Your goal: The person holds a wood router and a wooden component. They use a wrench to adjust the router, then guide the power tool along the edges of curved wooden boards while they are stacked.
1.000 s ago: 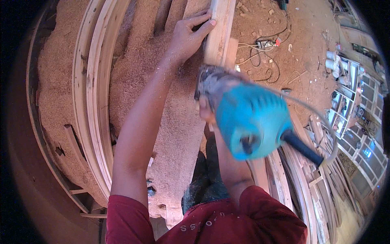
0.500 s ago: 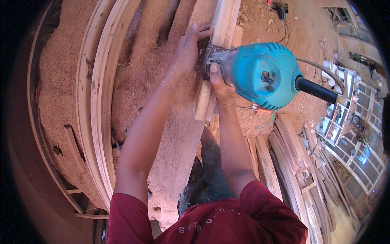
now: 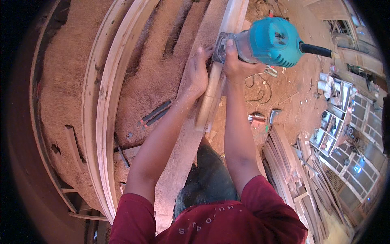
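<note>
My right hand (image 3: 237, 67) is wrapped round the lower body of a teal trim router (image 3: 274, 42), its thumb by the clear base. The router lies on its side, with the base against a narrow wooden strip (image 3: 210, 97) and the motor end pointing right. My left hand (image 3: 198, 75) rests along the strip's left side, palm edge on the wood and thumb raised. Its fingers reach toward the router base and are partly hidden. Beneath the strip runs a wide, dusty plank (image 3: 172, 183). The router's bit is out of sight.
Long curved-looking timbers (image 3: 106, 93) stand to the left amid sawdust. Two dark pencil-like tools (image 3: 156, 114) lie in the dust near my left forearm. Stacked wood strips (image 3: 286, 162) are at the lower right. A black cord (image 3: 317, 49) leaves the router; white frames (image 3: 331, 130) stand far right.
The router and my right hand have slid farther along the strip, away from its near end. My left hand has shifted back, from ahead of the router base to just behind it.
</note>
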A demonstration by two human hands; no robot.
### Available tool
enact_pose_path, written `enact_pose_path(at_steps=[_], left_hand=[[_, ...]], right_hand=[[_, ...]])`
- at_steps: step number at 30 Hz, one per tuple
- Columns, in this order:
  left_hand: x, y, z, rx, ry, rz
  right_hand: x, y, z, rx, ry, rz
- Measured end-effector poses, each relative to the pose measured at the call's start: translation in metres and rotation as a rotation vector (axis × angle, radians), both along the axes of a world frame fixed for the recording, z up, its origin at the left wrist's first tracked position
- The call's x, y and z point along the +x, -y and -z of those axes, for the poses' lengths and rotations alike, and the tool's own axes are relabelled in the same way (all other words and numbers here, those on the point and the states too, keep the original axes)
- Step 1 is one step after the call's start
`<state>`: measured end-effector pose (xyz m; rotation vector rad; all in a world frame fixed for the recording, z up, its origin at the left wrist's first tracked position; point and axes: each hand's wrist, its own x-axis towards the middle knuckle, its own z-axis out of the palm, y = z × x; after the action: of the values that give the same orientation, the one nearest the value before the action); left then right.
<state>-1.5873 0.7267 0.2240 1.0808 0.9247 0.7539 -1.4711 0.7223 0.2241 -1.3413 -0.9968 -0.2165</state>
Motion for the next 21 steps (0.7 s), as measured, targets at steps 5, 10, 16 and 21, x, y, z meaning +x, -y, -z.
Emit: enact_pose_path(at_steps=[5, 10, 16, 21], left_hand=[[0.0, -0.002, 0.029, -0.012, 0.035, 0.025], [0.001, -0.014, 0.042, -0.173, 0.127, 0.091], [-0.006, -0.026, 0.034, -0.261, 0.151, 0.205], [-0.007, -0.028, 0.03, -0.244, 0.146, 0.239]], right_hand=[[0.011, -0.016, 0.001, 0.056, 0.072, 0.027], [0.013, -0.032, -0.006, 0.154, -0.091, -0.029], [0.01, -0.008, -0.001, 0.0, -0.053, -0.071], [-0.04, 0.032, -0.015, -0.056, -0.414, -0.129]])
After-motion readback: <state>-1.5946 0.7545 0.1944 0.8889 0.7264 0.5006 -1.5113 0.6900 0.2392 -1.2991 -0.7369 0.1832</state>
